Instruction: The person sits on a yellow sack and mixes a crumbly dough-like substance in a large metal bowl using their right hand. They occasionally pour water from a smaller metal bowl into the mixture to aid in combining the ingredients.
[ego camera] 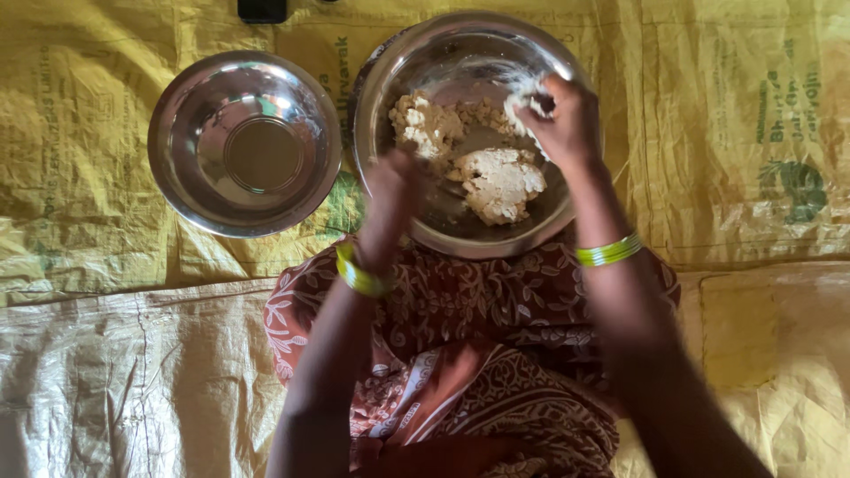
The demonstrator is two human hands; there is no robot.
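At the far left, well apart from the dough bowl (472, 133), the yellow woven sack sheet (80, 159) covers the floor, with a paler sheet (133, 381) laid below it. Just left of the dough bowl stands an empty steel bowl (244, 142), its rim close to the dough bowl's rim but not clearly touching. Above that gap, at the top edge, a small dark object (262, 9) shows only in part.

The left hand (390, 181) sits at the dough bowl's lower left rim, fingers curled; it is blurred, so whether its grip is clenched on the rim or simply resting there cannot be told. A green and yellow bangle (359, 276) circles that wrist, just below the bowl.

Inside the dough bowl lies pale dough (498, 181): a smoother lump near the centre and crumbly bits toward the upper left. The bowl rests against the person's lap, on patterned maroon cloth (496, 301).

The right hand (562, 119) is inside the dough bowl at its upper right wall, its grip closed around a small clump of dough (524, 104), with flour on the fingers. A green bangle (609, 251) sits on that forearm, just outside the bowl's lower right rim.
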